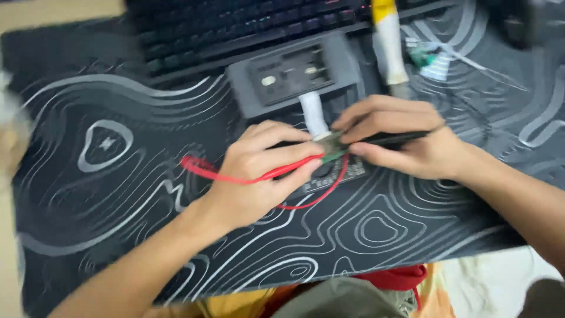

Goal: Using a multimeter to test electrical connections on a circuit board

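Observation:
My left hand (259,174) pinches a thin red wire (200,168) between thumb and fingers, its tip meeting a small green circuit board (332,147) at the middle of the mat. My right hand (400,138) grips a slim black tool (400,138) that lies along its fingers and points left at the same board. A dark flat board (353,171) lies under both hands. A white cable (312,115) runs from the small board up to a grey box.
A black desk mat with white wavy lines (118,176) covers the desk. A grey box with sockets (294,73) sits behind the hands, a dark keyboard (235,26) beyond it. A white and yellow tool (388,44) lies at upper right, near small green parts (426,56).

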